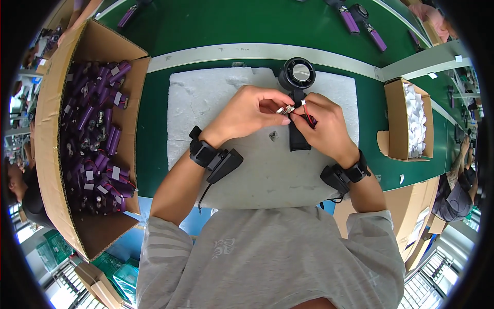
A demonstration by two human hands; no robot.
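Observation:
A black handheld fan [299,138] lies on the white foam pad [231,175], its round head [299,73] pointing away from me. Over its neck, my left hand [248,114] pinches a small circuit board [284,109] between thumb and fingertips. Close beside it, my right hand [325,125] is closed on red and black wires [307,112] with a white plug [303,102] at their end. A bit of purple, perhaps a battery cell, shows under the right fingers; the rest of it is hidden by the hand.
At left stands a cardboard box [141,103] with many purple battery cells [113,139]. A smaller box [396,118] of white pieces stands at right. Beyond the white rail [221,53], purple cells with black fan parts [363,26] lie on the green surface. Other people work at both sides.

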